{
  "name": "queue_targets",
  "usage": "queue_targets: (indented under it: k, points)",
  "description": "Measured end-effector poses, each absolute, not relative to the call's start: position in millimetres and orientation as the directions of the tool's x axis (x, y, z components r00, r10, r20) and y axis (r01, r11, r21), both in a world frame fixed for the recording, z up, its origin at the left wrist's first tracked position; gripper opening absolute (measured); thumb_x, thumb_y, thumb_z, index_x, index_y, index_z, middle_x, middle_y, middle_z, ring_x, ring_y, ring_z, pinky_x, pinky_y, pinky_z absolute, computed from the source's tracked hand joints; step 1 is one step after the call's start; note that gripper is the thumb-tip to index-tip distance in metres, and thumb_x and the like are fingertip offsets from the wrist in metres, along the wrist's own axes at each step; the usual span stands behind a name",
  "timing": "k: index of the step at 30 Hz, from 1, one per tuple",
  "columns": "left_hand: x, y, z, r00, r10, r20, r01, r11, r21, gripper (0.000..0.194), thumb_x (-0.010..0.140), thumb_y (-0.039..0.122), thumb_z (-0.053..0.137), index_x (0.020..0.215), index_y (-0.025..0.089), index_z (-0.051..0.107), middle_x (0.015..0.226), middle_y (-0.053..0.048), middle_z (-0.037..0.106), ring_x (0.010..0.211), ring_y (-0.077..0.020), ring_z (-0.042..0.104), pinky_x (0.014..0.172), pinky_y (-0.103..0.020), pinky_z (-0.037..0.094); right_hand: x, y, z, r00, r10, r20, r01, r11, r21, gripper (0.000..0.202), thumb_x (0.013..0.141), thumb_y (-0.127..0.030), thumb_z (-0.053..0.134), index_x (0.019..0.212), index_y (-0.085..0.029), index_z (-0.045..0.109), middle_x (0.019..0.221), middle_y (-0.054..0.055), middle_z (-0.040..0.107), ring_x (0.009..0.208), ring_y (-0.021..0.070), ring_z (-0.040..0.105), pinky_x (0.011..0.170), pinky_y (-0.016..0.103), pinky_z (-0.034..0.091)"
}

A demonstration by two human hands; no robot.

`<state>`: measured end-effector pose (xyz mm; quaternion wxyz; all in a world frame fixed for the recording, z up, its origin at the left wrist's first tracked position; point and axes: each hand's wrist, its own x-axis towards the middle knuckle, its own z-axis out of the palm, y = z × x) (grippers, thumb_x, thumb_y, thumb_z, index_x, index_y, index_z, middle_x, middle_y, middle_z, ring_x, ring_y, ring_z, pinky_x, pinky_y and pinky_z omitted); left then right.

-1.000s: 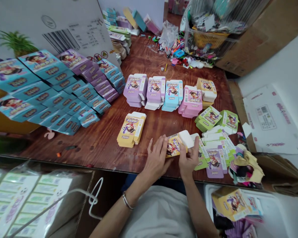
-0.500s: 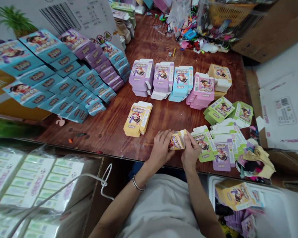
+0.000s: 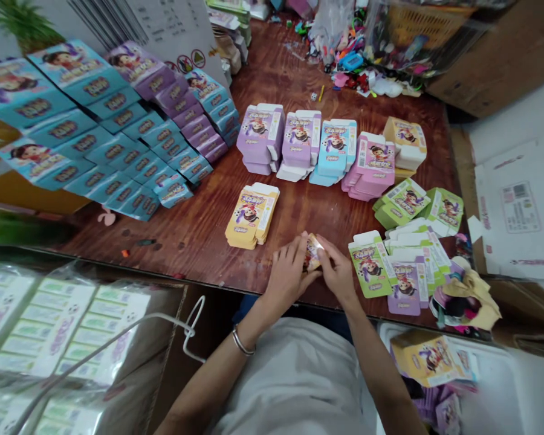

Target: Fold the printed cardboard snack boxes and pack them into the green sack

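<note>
Between my two hands, close to the table's front edge, is a small yellow carton (image 3: 313, 254) with a cartoon figure on it. My left hand (image 3: 290, 269) wraps its left side, and my right hand (image 3: 336, 267) grips its right end with the thumb on top. Fingers cover most of the carton. A stack of flat yellow cartons (image 3: 252, 215) lies beyond my left hand. To the right of my right hand lie a flat green carton (image 3: 369, 264) and a flat purple carton (image 3: 407, 286).
Made-up blue boxes (image 3: 118, 154) and purple boxes (image 3: 181, 103) are piled at the left. Stacks of flat purple (image 3: 260, 136), blue (image 3: 336, 147) and pink cartons (image 3: 372, 163) stand across the table (image 3: 208, 241). Small toys (image 3: 351, 63) lie at the back; a white bin (image 3: 498, 386) sits below right.
The yellow carton has turned and shifted slightly left. My right hand has moved left, closer to my left hand, and more of the carton is covered.
</note>
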<state>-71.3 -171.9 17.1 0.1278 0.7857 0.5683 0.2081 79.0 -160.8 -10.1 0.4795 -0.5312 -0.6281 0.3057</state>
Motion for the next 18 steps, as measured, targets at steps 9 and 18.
queue_targets:
  k: [9, 18]
  points:
    - [-138, -108, 31, -0.287, 0.956, 0.053, 0.909, 0.254, 0.329, 0.091, 0.078, 0.057, 0.065, 0.145, 0.004, 0.034, 0.146, -0.03, 0.039, 0.129, -0.0453, 0.043, 0.103, -0.059, 0.036, 89, -109, -7, 0.11, 0.867, 0.486, 0.721, 0.267, -0.64, 0.04, 0.092, -0.037, 0.05, 0.125, -0.017, 0.061, 0.132, 0.016, 0.059, 0.132, 0.0268, 0.048, 0.11, 0.053, 0.04]
    - [-131, -141, 40, 0.001, 0.94, 0.342, 0.931, -0.126, 0.344, 0.077, 0.084, 0.053, 0.058, 0.146, 0.013, 0.036, 0.149, -0.022, 0.038, 0.135, -0.0357, 0.038, 0.11, -0.052, 0.029, 60, -147, 36, 0.036, 0.853, 0.52, 0.6, 0.398, -0.694, 0.032, 0.093, -0.029, 0.052, 0.123, -0.021, 0.062, 0.121, 0.011, 0.066, 0.113, 0.0212, 0.061, 0.098, 0.041, 0.05]
